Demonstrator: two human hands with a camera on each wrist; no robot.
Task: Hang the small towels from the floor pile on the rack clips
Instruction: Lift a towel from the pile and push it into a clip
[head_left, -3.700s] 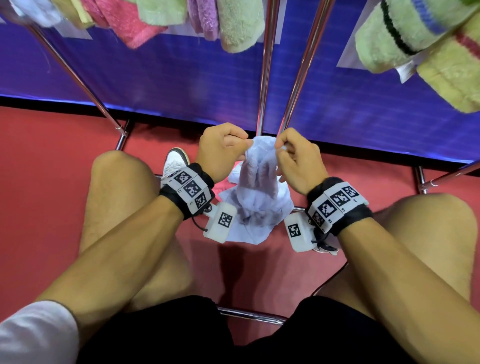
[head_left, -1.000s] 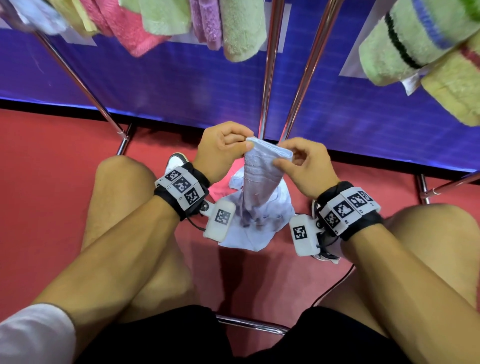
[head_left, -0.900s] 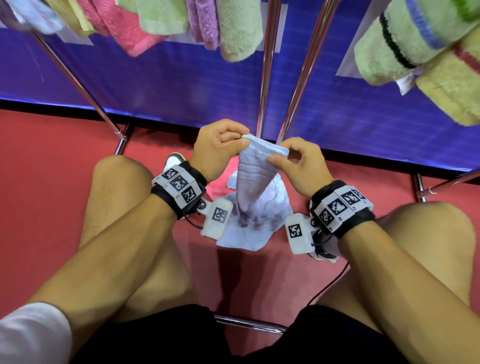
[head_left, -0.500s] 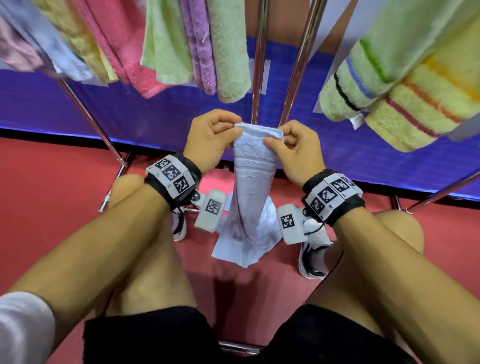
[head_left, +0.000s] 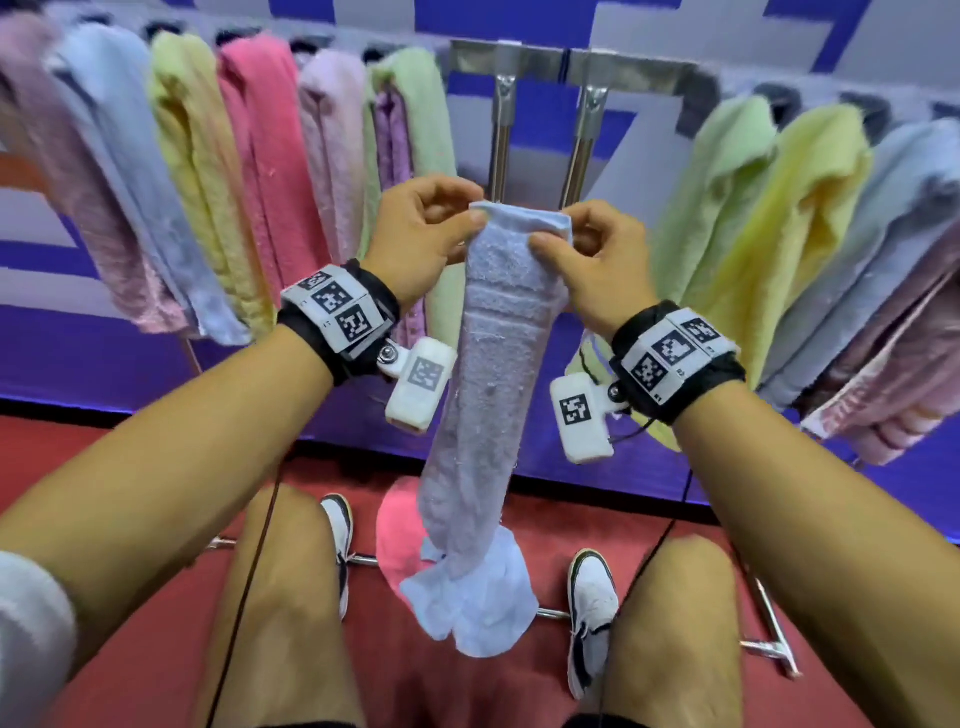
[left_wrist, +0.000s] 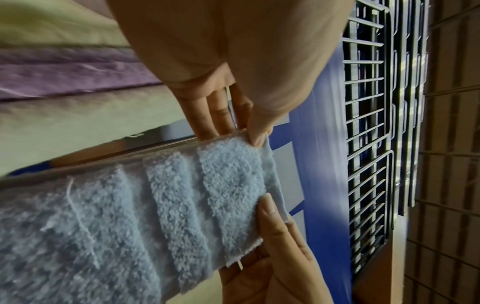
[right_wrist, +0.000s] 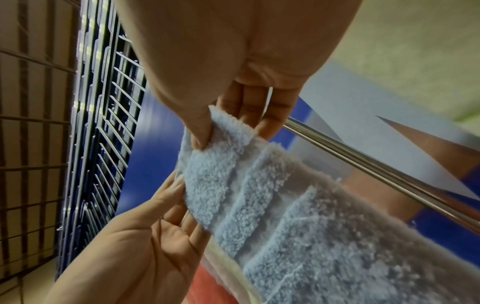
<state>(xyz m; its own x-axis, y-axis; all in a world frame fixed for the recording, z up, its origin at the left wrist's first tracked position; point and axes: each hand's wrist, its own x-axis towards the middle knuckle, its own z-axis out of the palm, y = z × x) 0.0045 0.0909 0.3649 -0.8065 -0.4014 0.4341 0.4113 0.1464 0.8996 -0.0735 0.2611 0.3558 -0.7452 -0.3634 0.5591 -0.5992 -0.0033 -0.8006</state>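
Towels (head_left: 270, 171) filled the rack (head_left: 571, 70) above and beyond our hands, a row hanging away to the left and another to the right, with a bare stretch of the bar and its two upright poles (head_left: 501, 150) straight past our knuckles. Whether a free clip sat on that stretch we could not tell; the dark clips (head_left: 779, 98) we could make out each had a towel under them.

Between our hands hung the pale blue towel (head_left: 493, 374). Its long axis ran straight down from our fingers, and its bunched lower end reached toward the red floor between our shoes, in front of a pink towel (head_left: 400, 540) lying there.

We held the top hem stretched level, side to side. Our left hand (head_left: 421, 234) pinched the left corner between thumb and curled fingers, and our right hand (head_left: 592, 260) pinched the right corner the same way; the wrist views showed both thumbs pressed on the pile side.

We judged the next move an upward and forward lift, since the bar lay above the hem. Both hands sat about equally near the gap, the left perhaps slightly higher.
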